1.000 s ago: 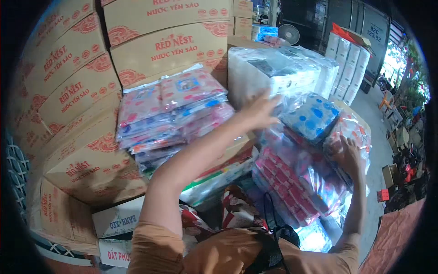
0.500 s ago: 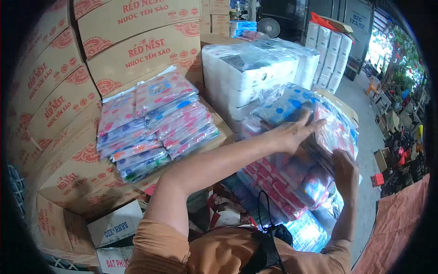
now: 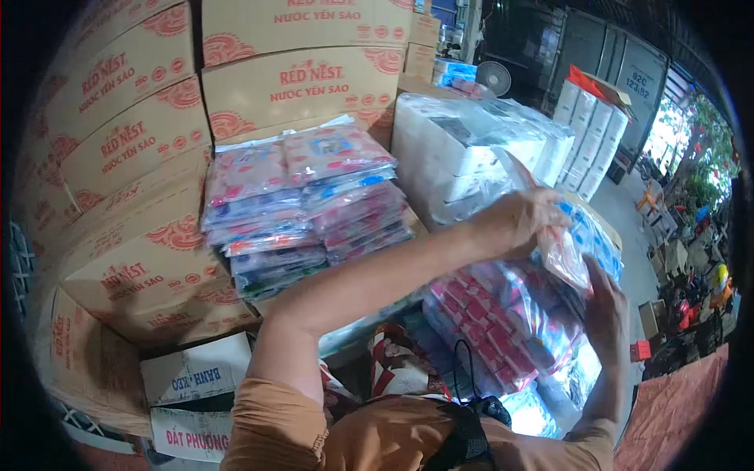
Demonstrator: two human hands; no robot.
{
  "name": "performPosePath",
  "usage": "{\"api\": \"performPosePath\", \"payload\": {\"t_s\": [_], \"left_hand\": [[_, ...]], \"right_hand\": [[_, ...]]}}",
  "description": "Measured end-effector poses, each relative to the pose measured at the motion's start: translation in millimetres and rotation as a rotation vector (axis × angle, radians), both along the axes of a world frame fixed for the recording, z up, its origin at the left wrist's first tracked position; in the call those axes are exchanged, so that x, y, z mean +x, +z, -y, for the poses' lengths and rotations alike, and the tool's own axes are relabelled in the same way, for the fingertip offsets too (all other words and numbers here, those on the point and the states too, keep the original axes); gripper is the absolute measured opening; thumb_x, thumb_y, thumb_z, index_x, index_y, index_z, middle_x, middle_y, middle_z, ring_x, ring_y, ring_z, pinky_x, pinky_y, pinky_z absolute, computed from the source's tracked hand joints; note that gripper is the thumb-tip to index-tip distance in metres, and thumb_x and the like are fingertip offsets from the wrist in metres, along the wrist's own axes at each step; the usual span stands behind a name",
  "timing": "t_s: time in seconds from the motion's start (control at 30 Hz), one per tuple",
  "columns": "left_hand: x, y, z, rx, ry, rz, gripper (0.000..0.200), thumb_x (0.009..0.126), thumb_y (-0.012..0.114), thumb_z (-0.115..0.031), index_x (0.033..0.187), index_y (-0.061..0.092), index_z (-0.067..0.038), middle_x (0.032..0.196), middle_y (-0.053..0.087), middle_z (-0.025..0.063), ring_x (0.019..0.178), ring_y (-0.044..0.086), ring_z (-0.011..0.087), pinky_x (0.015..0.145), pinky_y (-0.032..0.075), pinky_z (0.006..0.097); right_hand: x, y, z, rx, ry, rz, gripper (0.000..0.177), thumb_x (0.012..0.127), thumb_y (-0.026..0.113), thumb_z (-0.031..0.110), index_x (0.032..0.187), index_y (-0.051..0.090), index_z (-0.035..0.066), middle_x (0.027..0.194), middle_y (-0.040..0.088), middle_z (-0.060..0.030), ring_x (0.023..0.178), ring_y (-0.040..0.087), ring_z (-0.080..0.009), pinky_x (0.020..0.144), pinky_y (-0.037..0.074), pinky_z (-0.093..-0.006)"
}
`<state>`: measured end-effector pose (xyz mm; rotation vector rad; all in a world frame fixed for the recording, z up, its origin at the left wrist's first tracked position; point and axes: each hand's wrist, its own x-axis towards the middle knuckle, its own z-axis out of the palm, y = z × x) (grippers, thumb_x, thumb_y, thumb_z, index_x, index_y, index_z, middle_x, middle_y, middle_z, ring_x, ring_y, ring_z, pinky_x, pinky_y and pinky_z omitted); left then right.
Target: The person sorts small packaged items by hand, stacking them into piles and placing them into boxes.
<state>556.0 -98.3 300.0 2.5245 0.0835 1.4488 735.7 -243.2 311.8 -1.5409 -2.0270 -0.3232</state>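
Note:
My left hand (image 3: 520, 224) is closed on a thin plastic-wrapped packet (image 3: 567, 263), pale pink, tilted up on edge. The fingers of my right hand (image 3: 606, 306) grip the packet's lower right end. Under and behind it is a blue-dotted wrapped packet (image 3: 591, 235), partly hidden by my hands. Below lies a large clear-wrapped bundle of pink and red packets (image 3: 487, 322). To the left, two neat piles of flat packets (image 3: 306, 208) in clear plastic, with pink dots on the top ones, rest on a carton.
Red Nest cartons (image 3: 314, 86) are stacked high at the back left. White plastic-wrapped packs (image 3: 463, 157) stand behind my hands. An open carton marked Banh Keo (image 3: 196, 373) sits at lower left. A grey floor (image 3: 620, 212) runs along the right, past a fan (image 3: 493, 78).
My view has turned, shifting the scene rightward. The pink packet has been lifted and tipped on edge between my hands; my left hand has closed from a more spread pose.

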Motion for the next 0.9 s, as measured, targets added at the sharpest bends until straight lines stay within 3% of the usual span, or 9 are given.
{"api": "performPosePath", "payload": {"t_s": [0.17, 0.3, 0.43, 0.5, 0.57, 0.63, 0.7, 0.77, 0.9], "left_hand": [[-102.3, 44.7, 19.5, 0.114, 0.399, -0.123, 0.032, 0.073, 0.057, -0.004, 0.104, 0.060, -0.011, 0.113, 0.050, 0.0199, 0.104, 0.051, 0.0306, 0.086, 0.043, 0.0342], [-195.6, 68.8, 23.9, 0.279, 0.606, -0.055, 0.036, 0.072, 0.055, 0.000, 0.104, 0.060, -0.014, 0.114, 0.051, 0.0147, 0.106, 0.049, 0.0276, 0.090, 0.040, 0.0333], [-286.1, 82.7, 35.5, 0.300, 0.796, 0.016, 0.040, 0.067, 0.051, 0.007, 0.100, 0.062, -0.012, 0.114, 0.050, 0.0167, 0.103, 0.051, 0.0282, 0.089, 0.041, 0.0324], [-330.5, 69.6, 32.4, 0.332, 0.900, -0.022, 0.041, 0.069, 0.049, 0.009, 0.102, 0.061, -0.013, 0.119, 0.046, 0.0170, 0.107, 0.048, 0.0275, 0.091, 0.040, 0.0317], [-366.5, 52.7, 33.4, -0.276, 0.656, 0.300, 0.044, 0.072, 0.047, 0.007, 0.107, 0.059, -0.017, 0.126, 0.039, 0.0167, 0.112, 0.043, 0.0270, 0.094, 0.037, 0.0324], [-404.1, 18.7, 47.7, 0.112, 1.626, -0.433, 0.041, 0.079, 0.050, -0.013, 0.118, 0.049, -0.025, 0.130, 0.035, 0.0153, 0.115, 0.040, 0.0294, 0.094, 0.036, 0.0358], [-420.8, -7.7, 63.2, -0.117, 1.648, -0.537, 0.039, 0.081, 0.048, -0.015, 0.116, 0.049, -0.030, 0.128, 0.036, 0.0173, 0.115, 0.039, 0.0310, 0.093, 0.036, 0.0382], [-412.0, -13.4, 80.9, -0.395, 1.451, -0.196, 0.033, 0.082, 0.046, -0.018, 0.114, 0.052, -0.026, 0.121, 0.043, 0.0176, 0.111, 0.044, 0.0301, 0.090, 0.038, 0.0382], [-412.3, -10.6, 70.4, -0.369, 1.504, -0.196, 0.031, 0.083, 0.045, -0.021, 0.113, 0.053, -0.020, 0.113, 0.049, 0.0198, 0.103, 0.048, 0.0312, 0.089, 0.038, 0.0385]], "right_hand": [[-74.1, 31.2, -38.9, 0.144, 0.213, 0.006, 0.038, 0.075, 0.042, -0.005, 0.111, 0.050, 0.004, 0.107, 0.054, -0.0186, 0.100, 0.052, -0.0335, 0.085, 0.040, -0.0359], [-138.4, 44.5, -98.4, 0.354, 0.558, -0.015, 0.038, 0.075, 0.050, -0.001, 0.112, 0.051, 0.008, 0.106, 0.055, -0.0156, 0.094, 0.055, -0.0325, 0.076, 0.046, -0.0346], [-234.6, 49.2, -149.2, 0.619, 0.724, -0.046, 0.043, 0.068, 0.049, -0.006, 0.109, 0.054, 0.006, 0.103, 0.056, -0.0158, 0.095, 0.055, -0.0306, 0.078, 0.045, -0.0327], [-283.2, 48.6, -159.9, 0.560, 0.851, -0.130, 0.038, 0.068, 0.049, -0.005, 0.104, 0.056, 0.005, 0.099, 0.057, -0.0155, 0.090, 0.056, -0.0303, 0.076, 0.046, -0.0330], [-329.1, 36.9, -179.1, 0.584, 0.861, -0.058, 0.033, 0.069, 0.051, -0.001, 0.100, 0.057, 0.006, 0.095, 0.058, -0.0129, 0.084, 0.057, -0.0296, 0.073, 0.046, -0.0360], [-369.3, 6.7, -200.1, 0.753, 0.885, -0.016, 0.031, 0.073, 0.051, 0.006, 0.103, 0.056, 0.009, 0.092, 0.058, -0.0101, 0.081, 0.056, -0.0298, 0.072, 0.045, -0.0397], [-411.8, -42.8, -235.1, 0.574, 0.868, 0.168, 0.031, 0.076, 0.052, 0.016, 0.107, 0.054, 0.013, 0.095, 0.057, -0.0091, 0.089, 0.054, -0.0292, 0.077, 0.042, -0.0416], [-418.0, -55.7, -214.8, 0.076, 0.809, 0.305, 0.033, 0.077, 0.054, 0.023, 0.108, 0.053, 0.013, 0.102, 0.056, -0.0095, 0.098, 0.050, -0.0292, 0.084, 0.038, -0.0417], [-424.6, -60.8, -218.3, 0.036, 0.864, 0.209, 0.043, 0.074, 0.058, 0.030, 0.113, 0.049, 0.015, 0.112, 0.051, -0.0115, 0.107, 0.045, -0.0283, 0.090, 0.033, -0.0427]]}}
